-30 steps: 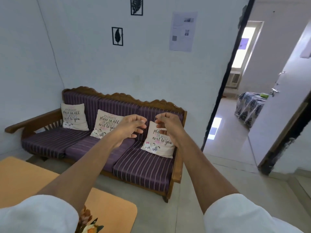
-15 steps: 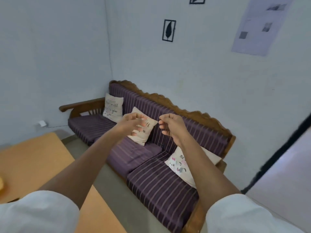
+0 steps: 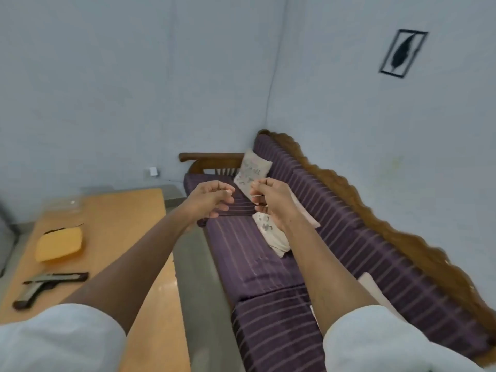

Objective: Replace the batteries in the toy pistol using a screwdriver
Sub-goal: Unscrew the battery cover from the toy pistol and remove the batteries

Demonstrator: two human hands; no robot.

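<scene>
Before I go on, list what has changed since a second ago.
The view swung left: the doorway left the frame, and the table with the toy pistol and yellow pouch came in. The left hand and right hand stayed raised, loosely curled, empty.

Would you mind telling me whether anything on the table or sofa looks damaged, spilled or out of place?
Nothing stands out. The grey toy pistol lies flat on the orange wooden table near a yellow pouch, and the purple striped sofa looks tidy.
</scene>
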